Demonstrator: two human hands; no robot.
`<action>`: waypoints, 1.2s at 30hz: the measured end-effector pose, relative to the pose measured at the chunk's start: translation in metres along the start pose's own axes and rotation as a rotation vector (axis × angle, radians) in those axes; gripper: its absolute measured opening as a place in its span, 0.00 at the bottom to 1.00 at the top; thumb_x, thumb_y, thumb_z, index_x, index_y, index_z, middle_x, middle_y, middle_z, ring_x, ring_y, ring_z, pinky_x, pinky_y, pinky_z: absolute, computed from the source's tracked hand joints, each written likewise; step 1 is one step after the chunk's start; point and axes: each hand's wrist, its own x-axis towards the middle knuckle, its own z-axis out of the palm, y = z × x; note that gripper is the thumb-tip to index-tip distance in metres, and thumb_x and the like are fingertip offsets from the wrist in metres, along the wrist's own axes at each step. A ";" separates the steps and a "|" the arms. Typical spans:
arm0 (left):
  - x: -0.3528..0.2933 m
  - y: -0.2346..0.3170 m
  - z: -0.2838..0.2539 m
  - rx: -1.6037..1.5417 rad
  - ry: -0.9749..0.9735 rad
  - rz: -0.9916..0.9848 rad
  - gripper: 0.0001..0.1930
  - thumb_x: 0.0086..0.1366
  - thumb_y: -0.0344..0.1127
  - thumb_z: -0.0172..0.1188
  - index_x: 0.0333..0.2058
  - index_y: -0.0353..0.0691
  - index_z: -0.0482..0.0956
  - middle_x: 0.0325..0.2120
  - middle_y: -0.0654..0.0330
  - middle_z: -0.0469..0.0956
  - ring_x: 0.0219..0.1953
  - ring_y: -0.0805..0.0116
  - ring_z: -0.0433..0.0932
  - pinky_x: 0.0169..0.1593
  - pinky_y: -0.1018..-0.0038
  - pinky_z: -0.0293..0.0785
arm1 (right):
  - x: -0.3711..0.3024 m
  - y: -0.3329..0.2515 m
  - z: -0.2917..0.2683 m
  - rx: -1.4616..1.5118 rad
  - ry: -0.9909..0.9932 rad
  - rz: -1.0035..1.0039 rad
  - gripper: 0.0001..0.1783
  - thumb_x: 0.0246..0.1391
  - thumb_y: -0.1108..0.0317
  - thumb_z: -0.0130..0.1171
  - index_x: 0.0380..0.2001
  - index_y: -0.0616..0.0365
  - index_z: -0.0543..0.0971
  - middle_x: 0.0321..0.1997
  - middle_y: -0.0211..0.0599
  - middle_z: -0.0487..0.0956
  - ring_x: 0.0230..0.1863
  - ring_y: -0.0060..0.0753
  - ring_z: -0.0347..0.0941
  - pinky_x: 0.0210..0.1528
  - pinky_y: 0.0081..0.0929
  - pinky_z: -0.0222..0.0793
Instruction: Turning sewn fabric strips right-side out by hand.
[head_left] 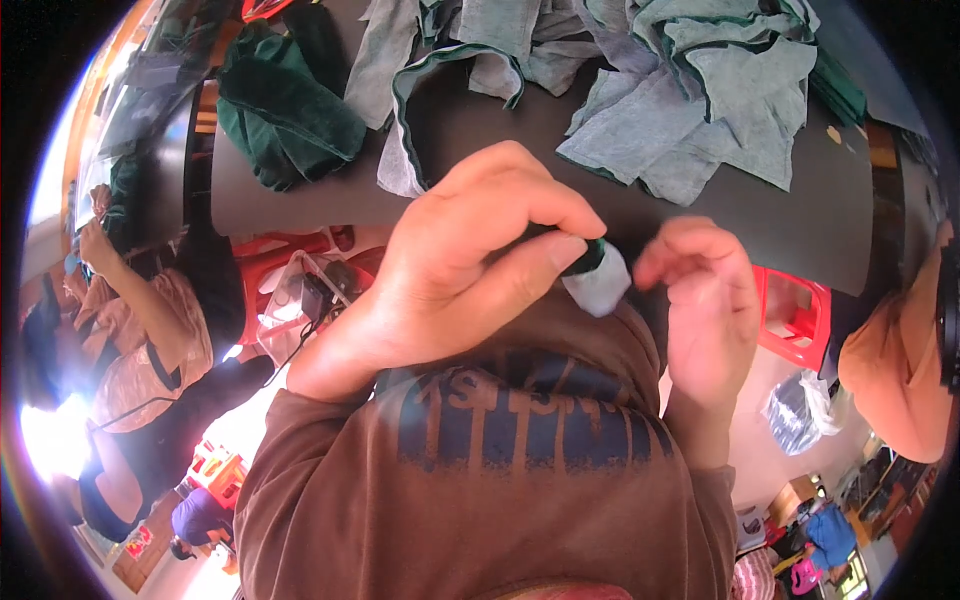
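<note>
My left hand [455,255] is closed, thumb and forefinger pinching a small piece of dark green fabric with a whitish backing [600,282] in front of my chest. To the right of that piece my right hand [705,285] is raised with its fingers curled in. Its fingertips are smeared by motion, and anything between them is too small to make out. Beyond my hands, a strip of green fabric with a pale grey backing [400,120] lies curved on the dark table [500,140].
Many grey-backed green fabric pieces [690,110] are heaped at the table's far side. A bundle of dark green velvet [285,105] lies at the left. Red plastic stools [795,315] stand beneath both sides. Other people sit close by, one person's arm [150,290] at left.
</note>
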 end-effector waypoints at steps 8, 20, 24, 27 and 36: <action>-0.006 0.007 0.008 -0.520 0.163 -0.269 0.06 0.60 0.30 0.54 0.34 0.33 0.73 0.30 0.61 0.69 0.26 0.79 0.68 0.30 0.84 0.64 | -0.003 0.002 0.013 -0.359 -0.113 0.036 0.19 0.47 0.70 0.61 0.43 0.65 0.70 0.37 0.38 0.74 0.38 0.31 0.70 0.42 0.23 0.64; -0.009 0.002 0.007 0.270 -0.031 0.127 0.13 0.45 0.23 0.63 0.33 0.36 0.76 0.35 0.54 0.72 0.39 0.60 0.73 0.43 0.70 0.69 | 0.006 -0.001 0.009 0.496 -0.142 0.281 0.23 0.58 0.63 0.47 0.50 0.72 0.64 0.33 0.44 0.75 0.20 0.27 0.70 0.24 0.23 0.68; -0.016 -0.010 0.018 0.106 0.018 0.088 0.11 0.47 0.21 0.61 0.32 0.36 0.76 0.34 0.55 0.72 0.35 0.63 0.73 0.36 0.74 0.70 | 0.007 -0.002 0.012 0.472 -0.153 0.323 0.23 0.59 0.62 0.45 0.50 0.73 0.64 0.29 0.44 0.75 0.18 0.26 0.68 0.23 0.22 0.66; -0.019 -0.012 0.022 0.154 0.043 0.123 0.10 0.47 0.20 0.61 0.31 0.35 0.75 0.32 0.56 0.71 0.30 0.66 0.72 0.32 0.78 0.68 | 0.008 -0.001 0.010 0.488 -0.193 0.335 0.24 0.59 0.61 0.44 0.50 0.72 0.64 0.27 0.44 0.75 0.17 0.26 0.68 0.21 0.22 0.65; -0.029 -0.006 0.025 -0.335 -0.158 -0.581 0.17 0.55 0.19 0.58 0.44 0.37 0.75 0.34 0.60 0.66 0.34 0.71 0.67 0.34 0.80 0.64 | 0.008 -0.013 0.016 0.293 -0.069 0.209 0.27 0.62 0.56 0.36 0.49 0.73 0.64 0.22 0.43 0.73 0.15 0.27 0.66 0.21 0.23 0.64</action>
